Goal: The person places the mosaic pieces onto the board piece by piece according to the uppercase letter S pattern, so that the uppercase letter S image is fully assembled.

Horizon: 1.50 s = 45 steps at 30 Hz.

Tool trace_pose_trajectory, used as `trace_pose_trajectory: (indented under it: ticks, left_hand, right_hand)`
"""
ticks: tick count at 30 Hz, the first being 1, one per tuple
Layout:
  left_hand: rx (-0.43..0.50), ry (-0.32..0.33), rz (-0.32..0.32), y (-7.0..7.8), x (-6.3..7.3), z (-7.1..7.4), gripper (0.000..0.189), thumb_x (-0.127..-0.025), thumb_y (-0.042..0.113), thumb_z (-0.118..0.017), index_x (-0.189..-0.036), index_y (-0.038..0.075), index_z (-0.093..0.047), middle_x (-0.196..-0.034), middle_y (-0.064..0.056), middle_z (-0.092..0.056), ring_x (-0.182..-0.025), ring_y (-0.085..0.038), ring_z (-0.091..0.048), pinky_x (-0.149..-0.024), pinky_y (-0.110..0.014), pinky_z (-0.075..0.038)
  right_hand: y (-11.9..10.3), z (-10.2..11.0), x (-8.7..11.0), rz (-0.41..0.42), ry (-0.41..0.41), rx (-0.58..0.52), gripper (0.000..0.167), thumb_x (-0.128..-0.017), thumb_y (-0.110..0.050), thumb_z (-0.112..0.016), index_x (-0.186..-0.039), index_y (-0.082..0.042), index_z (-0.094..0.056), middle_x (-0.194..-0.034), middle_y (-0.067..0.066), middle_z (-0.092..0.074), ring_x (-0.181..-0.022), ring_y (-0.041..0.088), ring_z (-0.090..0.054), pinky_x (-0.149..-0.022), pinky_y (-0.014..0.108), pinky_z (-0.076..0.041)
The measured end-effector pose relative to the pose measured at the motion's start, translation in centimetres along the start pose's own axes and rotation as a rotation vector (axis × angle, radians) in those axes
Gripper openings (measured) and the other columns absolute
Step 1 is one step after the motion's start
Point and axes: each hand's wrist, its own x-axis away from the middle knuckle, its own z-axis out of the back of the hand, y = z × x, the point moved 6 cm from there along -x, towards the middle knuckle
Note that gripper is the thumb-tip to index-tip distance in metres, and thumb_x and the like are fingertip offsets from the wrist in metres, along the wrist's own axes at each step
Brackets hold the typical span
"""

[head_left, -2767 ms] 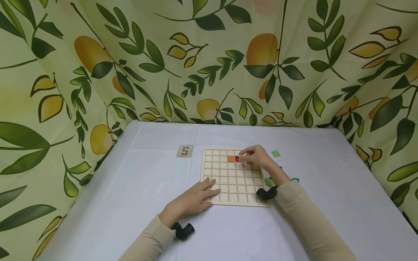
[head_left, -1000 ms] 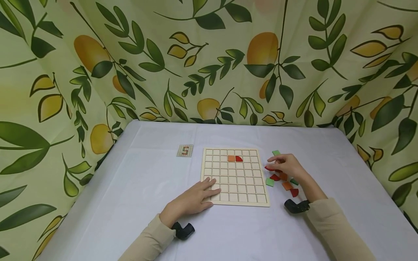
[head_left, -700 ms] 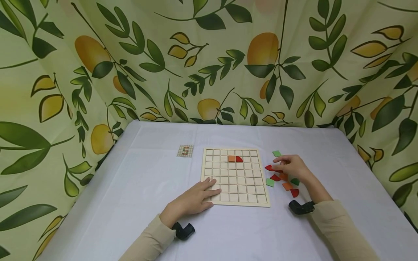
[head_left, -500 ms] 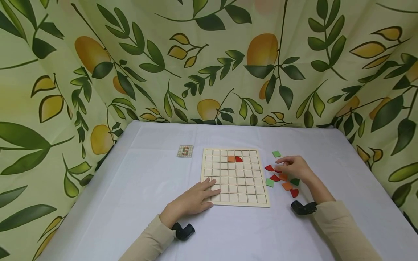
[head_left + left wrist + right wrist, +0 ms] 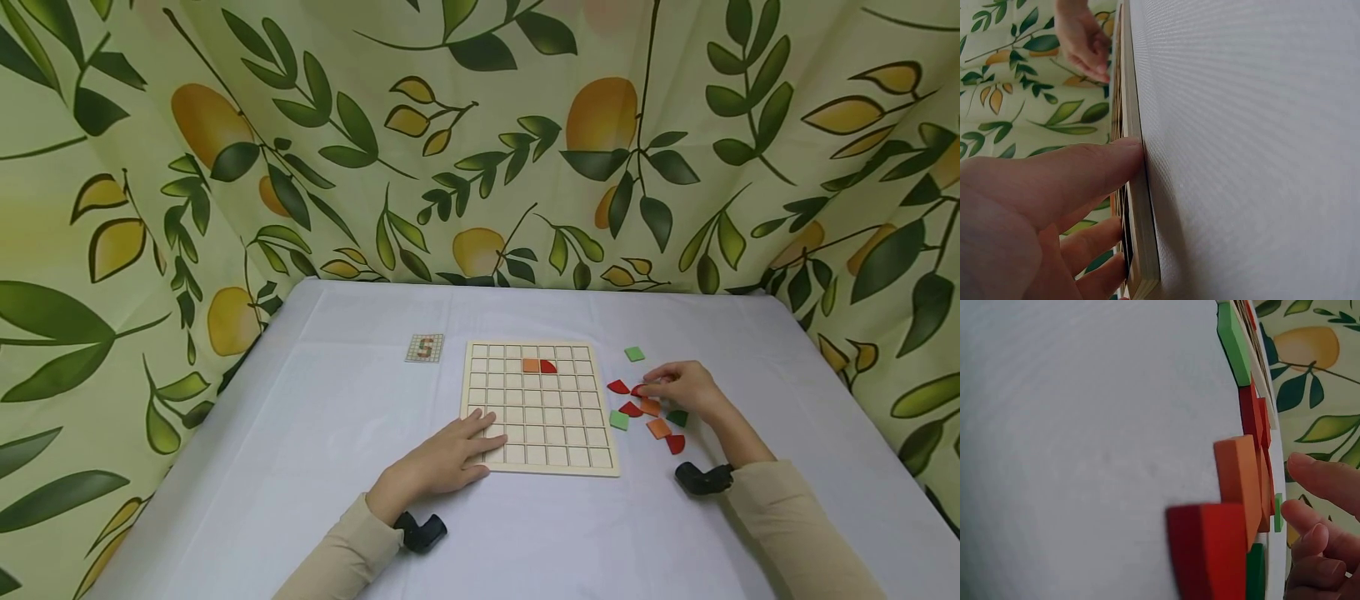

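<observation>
My left hand (image 5: 442,454) rests with spread fingers on the lower left corner of a wooden grid board (image 5: 536,417). In the left wrist view its thumb (image 5: 1085,175) lies against the side edge of the board (image 5: 1141,225). An orange square tile (image 5: 531,365) and a red quarter-round tile (image 5: 548,367) sit side by side in the board's upper cells. My right hand (image 5: 686,387) hovers over loose tiles right of the board, fingertips near a red tile (image 5: 637,390). In the right wrist view its thumb and forefinger are apart, with nothing visible between them.
A small card (image 5: 425,347) with an S pattern lies left of the board. Around the right hand are several loose tiles, among them a light green square (image 5: 634,354), a dark green piece (image 5: 677,418), an orange square (image 5: 659,428) and a red quarter-round (image 5: 676,444).
The right hand has left the red tile on the board, moved right to the loose tiles and drifted slightly farther right, letting go of a red tile there. The left hand stays still.
</observation>
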Motion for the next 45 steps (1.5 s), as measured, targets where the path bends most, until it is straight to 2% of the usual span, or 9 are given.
trace_pose_trajectory:
  ticks: [13,21,28,32,38,41,45]
  left_hand:
    - [0.001,-0.008,0.019,-0.3,-0.1,-0.2,0.048,-0.098,0.028,-0.054,-0.144,0.022,-0.046,-0.16,-0.009,-0.029,-0.152,-0.031,-0.021,-0.123,-0.048,-0.025]
    - [0.001,-0.005,0.009,-0.1,0.1,0.0,0.048,-0.097,0.027,-0.055,-0.144,0.021,-0.046,-0.16,-0.009,-0.03,-0.151,-0.031,-0.023,-0.122,-0.049,-0.026]
    - [-0.001,-0.001,0.003,0.0,0.1,0.0,0.048,-0.097,0.026,-0.055,-0.144,0.02,-0.047,-0.16,-0.01,-0.031,-0.151,-0.031,-0.023,-0.122,-0.049,-0.026]
    - [-0.004,-0.002,0.01,-0.1,0.0,-0.1,0.048,-0.097,0.028,-0.055,-0.144,0.021,-0.047,-0.16,-0.009,-0.03,-0.151,-0.03,-0.022,-0.123,-0.048,-0.026]
    - [-0.01,0.001,0.001,-0.1,-0.1,-0.2,0.048,-0.097,0.027,-0.055,-0.144,0.021,-0.047,-0.159,-0.009,-0.031,-0.151,-0.031,-0.023,-0.122,-0.049,-0.027]
    - [-0.005,0.0,0.004,0.0,0.0,-0.1,0.048,-0.097,0.027,-0.055,-0.144,0.021,-0.047,-0.159,-0.01,-0.031,-0.151,-0.031,-0.023,-0.122,-0.049,-0.027]
    - [-0.003,-0.001,0.006,0.0,0.1,0.0,0.048,-0.097,0.027,-0.055,-0.144,0.021,-0.047,-0.159,-0.009,-0.031,-0.151,-0.031,-0.023,-0.122,-0.049,-0.027]
  right_hand:
    - [0.9,0.2,-0.2,-0.038,0.021,0.032,0.039,-0.081,-0.025,-0.074,-0.104,0.006,-0.067,-0.076,0.003,-0.056,-0.077,0.019,-0.048,-0.057,0.022,-0.04]
    - [0.9,-0.1,-0.4,-0.065,0.046,0.043,0.036,-0.079,-0.026,-0.076,-0.098,0.005,-0.068,-0.071,0.001,-0.054,-0.074,0.019,-0.047,-0.057,0.022,-0.039]
    - [0.5,-0.5,-0.7,-0.064,0.049,0.04,0.034,-0.08,-0.022,-0.075,-0.099,0.005,-0.067,-0.072,0.002,-0.055,-0.073,0.018,-0.049,-0.056,0.021,-0.039]
    - [0.4,-0.7,-1.0,-0.058,0.019,0.022,0.039,-0.08,-0.023,-0.076,-0.105,0.005,-0.066,-0.075,0.003,-0.05,-0.078,0.019,-0.047,-0.057,0.022,-0.038]
    - [0.9,-0.5,-1.5,-0.028,-0.086,-0.033,0.047,-0.082,-0.023,-0.075,-0.119,0.004,-0.062,-0.076,0.0,-0.046,-0.078,0.017,-0.046,-0.058,0.022,-0.04]
    - [1.0,-0.4,-1.6,0.006,-0.128,-0.045,0.047,-0.082,-0.02,-0.074,-0.121,0.005,-0.061,-0.072,-0.001,-0.046,-0.076,0.016,-0.046,-0.058,0.021,-0.04]
    - [0.9,-0.4,-1.7,0.034,-0.143,-0.042,0.045,-0.082,-0.018,-0.074,-0.12,0.004,-0.063,-0.07,-0.002,-0.046,-0.075,0.016,-0.046,-0.059,0.021,-0.04]
